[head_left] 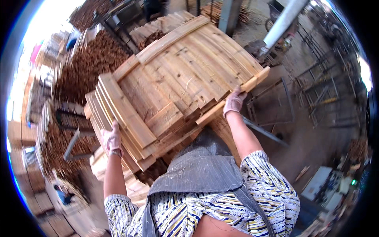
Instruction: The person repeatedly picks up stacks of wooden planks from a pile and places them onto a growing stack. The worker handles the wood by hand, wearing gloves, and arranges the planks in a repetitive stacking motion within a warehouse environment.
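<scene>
A broad stack of pale wooden boards [185,67] lies in front of me, with knots and sawdust on its top layer. My right hand [235,102], in a light glove, is closed round a narrow wooden board [215,113] along the near right edge of the stack. At the left side, my gloved left hand [111,140] grips the outer edge of several layered wooden boards [126,112]; its thumb lies on top and its fingers are partly hidden. A short board [165,118] sits between the layered boards and the rest.
Tall piles of brown wood pieces [89,65] stand at the left. A pale post [282,25] rises at the far right, with metal frames [321,93] on the floor beyond. Another person [64,195] is at the lower left. My grey apron [197,172] touches the stack's near side.
</scene>
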The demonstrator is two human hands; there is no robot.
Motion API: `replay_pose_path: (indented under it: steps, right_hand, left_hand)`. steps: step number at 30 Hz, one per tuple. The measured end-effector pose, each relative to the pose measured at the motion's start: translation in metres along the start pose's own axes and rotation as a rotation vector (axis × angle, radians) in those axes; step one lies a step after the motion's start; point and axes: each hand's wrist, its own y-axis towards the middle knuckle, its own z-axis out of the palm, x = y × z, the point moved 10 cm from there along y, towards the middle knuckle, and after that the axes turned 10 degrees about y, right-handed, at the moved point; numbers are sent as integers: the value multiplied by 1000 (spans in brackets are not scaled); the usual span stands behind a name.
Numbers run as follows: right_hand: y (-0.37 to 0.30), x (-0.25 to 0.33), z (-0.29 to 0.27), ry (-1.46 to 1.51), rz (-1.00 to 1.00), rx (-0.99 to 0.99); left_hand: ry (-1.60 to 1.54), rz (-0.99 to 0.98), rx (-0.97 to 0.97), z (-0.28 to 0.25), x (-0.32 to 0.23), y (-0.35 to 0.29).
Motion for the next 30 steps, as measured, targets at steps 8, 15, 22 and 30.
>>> replay_pose_path:
  steps: [8,15,22,30]
  right_hand:
    - [-42,143,16,-755,-936,829]
    - [-56,100,82,-1579,-1152,1574]
    - [-59,93,127,-1575,-1395,1718]
    - [-45,73,151,-1514,-1390,1808]
  left_hand:
    - [-47,-55,68,16,8,-6]
    - [-5,-119,99,22,24,-9]
    - [1,-131,63,29,14,-9]
    - [-188,54,-22,50,8,11]
